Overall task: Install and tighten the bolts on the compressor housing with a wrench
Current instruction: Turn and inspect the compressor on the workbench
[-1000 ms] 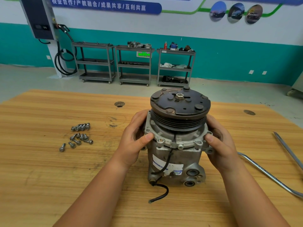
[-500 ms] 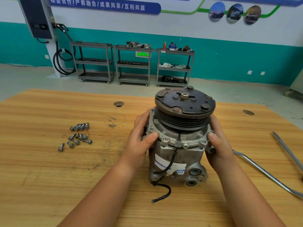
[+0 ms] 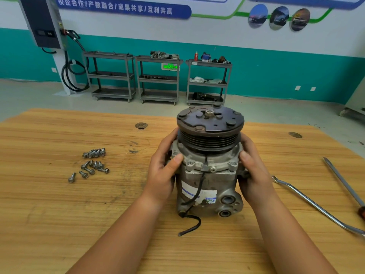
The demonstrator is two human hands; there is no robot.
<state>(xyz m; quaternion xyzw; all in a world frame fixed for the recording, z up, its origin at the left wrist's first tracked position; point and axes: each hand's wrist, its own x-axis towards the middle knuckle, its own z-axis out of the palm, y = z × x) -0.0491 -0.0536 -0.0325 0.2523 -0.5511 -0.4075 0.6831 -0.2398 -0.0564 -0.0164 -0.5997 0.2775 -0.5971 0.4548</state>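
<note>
A grey metal compressor (image 3: 209,180) stands upright mid-table, its dark pulley and clutch plate (image 3: 210,121) on top and a black cable stub (image 3: 190,226) trailing toward me. My left hand (image 3: 163,167) grips the left side of the housing flange, thumb on the front. My right hand (image 3: 254,171) grips the right side the same way. Several loose bolts (image 3: 91,165) lie on the table to the left. A long silver wrench (image 3: 316,204) lies on the table to the right, untouched.
The wooden table (image 3: 59,224) has two round holes near its far edge. A screwdriver (image 3: 343,182) lies at the far right beside the wrench. Three grey shelf carts (image 3: 158,78) and a wall charger stand across the floor behind.
The compressor has turned and shifted slightly between my hands; its ports and label face more to the right front. Both hands keep their grip. The bolts and wrench have not moved.
</note>
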